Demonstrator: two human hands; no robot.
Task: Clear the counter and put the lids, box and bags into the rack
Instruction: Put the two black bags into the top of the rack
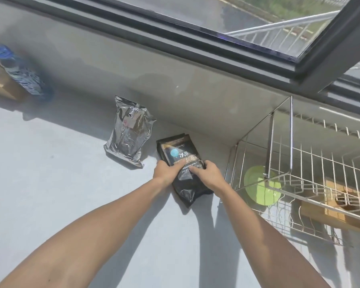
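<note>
Obs: black bag [182, 163] lies flat on counter [60, 173], long axis running away from the person, far end close to the back wall, w/ the rack [299, 179] just beside it on the right. Left hand [166, 172] and right hand [209, 173] are both clamped on it, one at each long edge near mid-length, fingers over the top face. Judgement: two-sided grip prob. because the bag is soft and creased at the near end, would sag if taken by one corner.

Silver bag [129, 132] sits just left of black bag, apart from it, leaning toward the wall; not yet touched. Bottle [19, 73] and a brown box [0, 86] well apart at far left, box partly cut off by frame edge.

Rack: wire, two tiers. Green lid [260, 188] stands on edge in lower tier at the near-left end; wooden item [337, 204] further right, can't ID.

Clearance: counter btw. bag and rack frame is narrow. Upper tier open from above, so lift-and-over looks easiest. Risk: snagging the rack's upright corner posts.
</note>
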